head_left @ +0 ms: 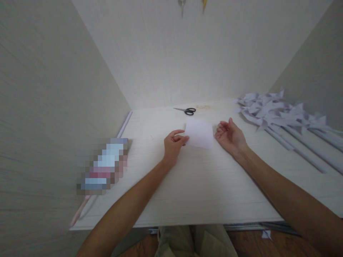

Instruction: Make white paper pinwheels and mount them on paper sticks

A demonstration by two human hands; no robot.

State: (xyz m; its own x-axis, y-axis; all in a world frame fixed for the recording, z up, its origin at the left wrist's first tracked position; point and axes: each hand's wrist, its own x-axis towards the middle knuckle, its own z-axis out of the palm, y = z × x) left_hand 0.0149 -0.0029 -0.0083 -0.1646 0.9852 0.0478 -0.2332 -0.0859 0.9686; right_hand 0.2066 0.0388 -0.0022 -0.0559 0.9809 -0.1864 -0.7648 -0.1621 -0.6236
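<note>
A small white sheet of paper (199, 133) is pinched at its left edge between the thumb and fingers of my left hand (173, 145). To the right of the sheet is my right hand (230, 137), palm turned up and inward, fingers loosely curled and thumb apart. Nothing shows in it, and its fingertips are close to the paper's right edge. Behind the sheet lie scissors (187, 111) with black handles, blades pointing left.
White paper pinwheels (265, 109) on rolled paper sticks (302, 150) are piled at the right. A pixelated object (104, 166) and a paper tube (125, 123) lie along the left wall. Thin yellowish bits (203, 107) are near the scissors. Walls enclose the white table (203, 200). A paper scrap (266, 234) is on the floor.
</note>
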